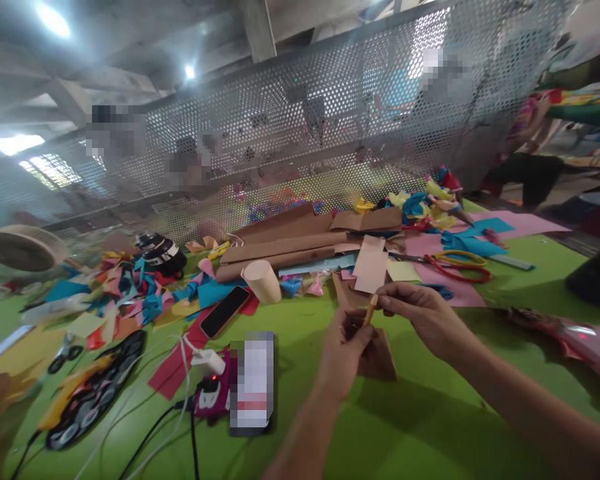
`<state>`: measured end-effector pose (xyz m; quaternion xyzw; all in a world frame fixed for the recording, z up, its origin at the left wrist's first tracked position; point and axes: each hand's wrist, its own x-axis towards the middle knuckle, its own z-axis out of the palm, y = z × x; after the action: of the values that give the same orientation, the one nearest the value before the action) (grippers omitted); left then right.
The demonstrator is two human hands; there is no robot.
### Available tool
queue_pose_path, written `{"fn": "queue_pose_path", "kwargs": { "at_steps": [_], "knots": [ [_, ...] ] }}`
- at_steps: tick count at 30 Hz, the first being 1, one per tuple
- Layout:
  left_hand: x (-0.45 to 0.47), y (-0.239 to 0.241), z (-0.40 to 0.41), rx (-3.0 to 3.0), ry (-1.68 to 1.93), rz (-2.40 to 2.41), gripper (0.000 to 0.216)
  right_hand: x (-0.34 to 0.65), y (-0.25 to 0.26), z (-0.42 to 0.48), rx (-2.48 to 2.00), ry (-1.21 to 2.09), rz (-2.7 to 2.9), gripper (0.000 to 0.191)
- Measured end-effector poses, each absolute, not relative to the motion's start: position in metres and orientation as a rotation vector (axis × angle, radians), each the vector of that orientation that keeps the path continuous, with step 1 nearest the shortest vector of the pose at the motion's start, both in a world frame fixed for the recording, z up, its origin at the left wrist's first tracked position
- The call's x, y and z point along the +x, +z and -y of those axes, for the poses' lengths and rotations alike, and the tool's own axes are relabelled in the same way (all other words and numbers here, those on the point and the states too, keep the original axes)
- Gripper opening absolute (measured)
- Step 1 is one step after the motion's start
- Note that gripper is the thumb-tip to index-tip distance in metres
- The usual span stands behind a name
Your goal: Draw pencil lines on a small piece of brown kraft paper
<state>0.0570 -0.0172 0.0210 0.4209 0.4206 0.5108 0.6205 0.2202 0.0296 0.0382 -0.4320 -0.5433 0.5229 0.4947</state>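
A short, slim tan stick (371,310), like rolled paper, stands tilted between my two hands over the green table. My left hand (345,350) is closed round its lower part, thumb and fingers pinched together. At the upper end, my right hand (417,308) pinches the tip between thumb and fingertips. Beneath both hands lies a piece of brown card (384,357), partly covered by my left hand. Just beyond the fingers are pale paper strips (371,263). Whether the stick is paper or another material is too small to tell.
Scissors with red and yellow handles (463,265) lie beyond my right hand. A cream cup-shaped roll (261,281), a dark phone (225,312) and a purple power strip (213,398) with cables are leftward. Coloured paper scraps (145,293) are heaped further left. A perforated metal screen (280,133) stands behind.
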Motion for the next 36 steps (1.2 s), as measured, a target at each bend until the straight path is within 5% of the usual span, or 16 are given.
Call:
{"fn": "queue_pose_path", "kwargs": {
  "at_steps": [16, 22, 36],
  "knots": [
    [0.057, 0.021, 0.017, 0.953, 1.196, -1.027, 0.042, 0.217, 0.040, -0.024, -1.000, 1.297, 1.326, 0.053],
    [0.052, 0.030, 0.013, 0.607, 1.474, -0.863, 0.043, 0.208, 0.030, -0.015, -0.981, 1.323, 1.402, 0.050],
    [0.042, 0.032, 0.005, 0.340, 1.553, -0.855, 0.019, 0.211, 0.029, -0.011, -0.969, 1.406, 1.675, 0.051]
  ]
}}
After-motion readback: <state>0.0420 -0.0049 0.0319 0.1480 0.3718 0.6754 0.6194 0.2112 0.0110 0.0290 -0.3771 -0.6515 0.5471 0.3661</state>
